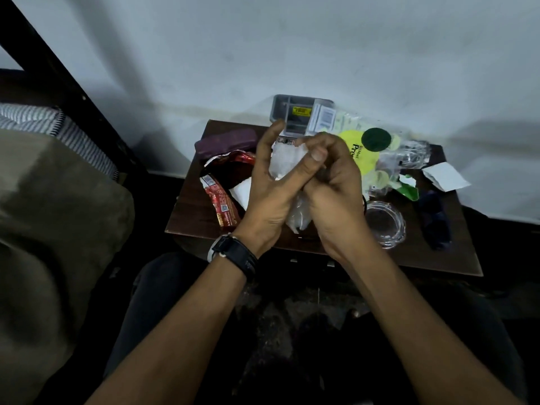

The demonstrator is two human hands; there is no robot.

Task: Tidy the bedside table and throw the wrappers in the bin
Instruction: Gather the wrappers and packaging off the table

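White wrapper [285, 165] held above bedside table [191, 214], clamped between both hands: left hand [263, 188] thumb pinning it, right hand [333, 185] curled round it. Crush tight into ball; tuck loose ends before binning.

Two hands [264, 197] [336, 188], one white wrapper [282, 162], one red wrapper [219, 200], one glass ashtray [385, 227]

1. The front-left corner of the bedside table [187, 226] is bare.
2. A red wrapper [217, 197] and a maroon case [225, 143] fill the left behind it.
3. The left hand [263, 194] and right hand [336, 182], gripping a white wrapper [285, 165], cover the middle.
4. A glass ashtray [384, 226] and a yellow-green bag [362, 159] crowd the right.
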